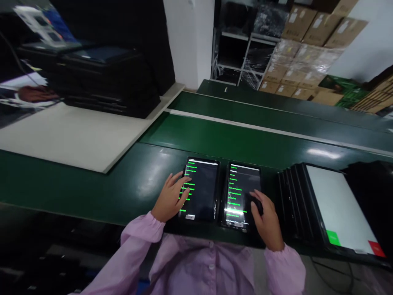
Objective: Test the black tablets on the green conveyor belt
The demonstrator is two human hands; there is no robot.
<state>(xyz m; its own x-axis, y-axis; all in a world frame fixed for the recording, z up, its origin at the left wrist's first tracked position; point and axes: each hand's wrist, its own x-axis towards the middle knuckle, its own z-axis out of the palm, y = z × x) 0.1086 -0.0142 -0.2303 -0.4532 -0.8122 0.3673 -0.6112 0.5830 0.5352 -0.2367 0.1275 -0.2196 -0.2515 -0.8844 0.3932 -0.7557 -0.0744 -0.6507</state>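
Our left hand [170,198] spreads its fingers over one lit tablet [204,192]. Now our right hand [267,217], fingers loosely parted, over a second tablet [241,194], near stacked tablets [340,209].

Reads "Test" in several green lines [235,189] on the left tablet [203,192] and right tablet [244,182] (otherwise too small to decipher). Appears illegibly in the green box [333,237] and red box [377,248] on the white screen [334,205].

The tablets [205,192] [244,186] look glossy; sleeves [141,231] [285,266], matt cloth.
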